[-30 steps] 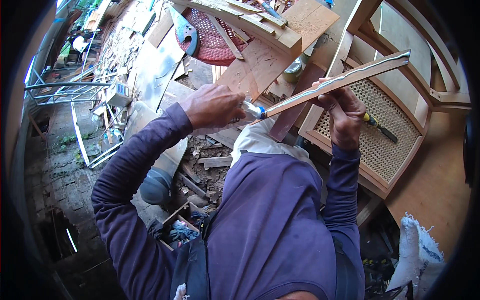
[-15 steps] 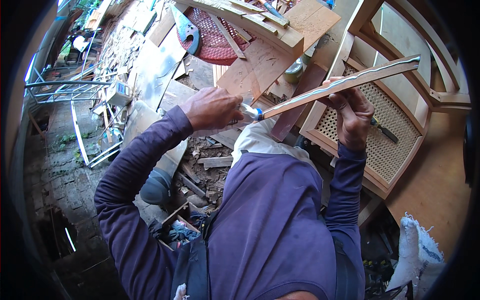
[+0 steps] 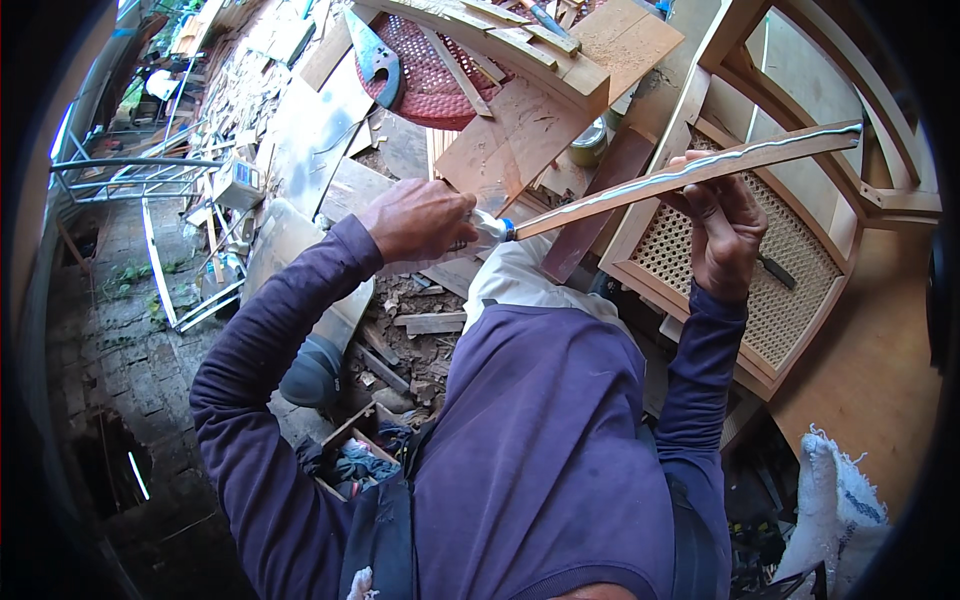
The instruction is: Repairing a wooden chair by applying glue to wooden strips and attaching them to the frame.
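A cane-seated chair frame lies at the right, its woven panel facing up, with bare wood rails around it. Far of centre, boards and offcuts are heaped over a red mesh basket, and a handsaw rests on the basket's left side. Wood scraps and shavings litter the floor near the middle, a metal rack stands at the far left, and a white sack sits at the near right. Held across the middle of the scene, above the chair frame, is a long curved slat carrying a white bead of glue along its upper edge; it slopes up toward the right. The right hand is closed around the slat from below, past its midpoint. The left hand is closed around a glue bottle, whose blue-collared nozzle touches the slat's left end.
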